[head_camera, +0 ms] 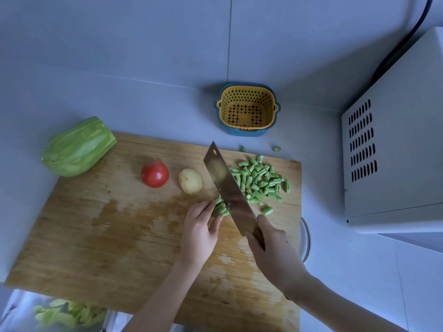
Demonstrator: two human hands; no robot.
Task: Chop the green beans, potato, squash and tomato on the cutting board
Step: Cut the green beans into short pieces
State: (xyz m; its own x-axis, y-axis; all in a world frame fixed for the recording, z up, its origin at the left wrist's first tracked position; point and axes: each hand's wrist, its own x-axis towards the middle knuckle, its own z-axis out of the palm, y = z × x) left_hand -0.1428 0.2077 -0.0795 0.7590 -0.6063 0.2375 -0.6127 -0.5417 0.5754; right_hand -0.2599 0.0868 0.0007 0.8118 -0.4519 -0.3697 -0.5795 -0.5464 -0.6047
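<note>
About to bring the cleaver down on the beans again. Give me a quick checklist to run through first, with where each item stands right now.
1. Right hand grips the cleaver by its handle: ok.
2. Left hand holds the uncut green beans bunched on the cutting board: ok.
3. Left fingertips clear of the blade: cannot tell; they sit very close to it.
4. Potato and tomato out of the blade's path: ok, both lie to its left.
5. Cut pile clear of the bundle: ok, it is on the blade's right.
6. All pieces on the board: not ok; stray pieces lie on the counter.
</note>
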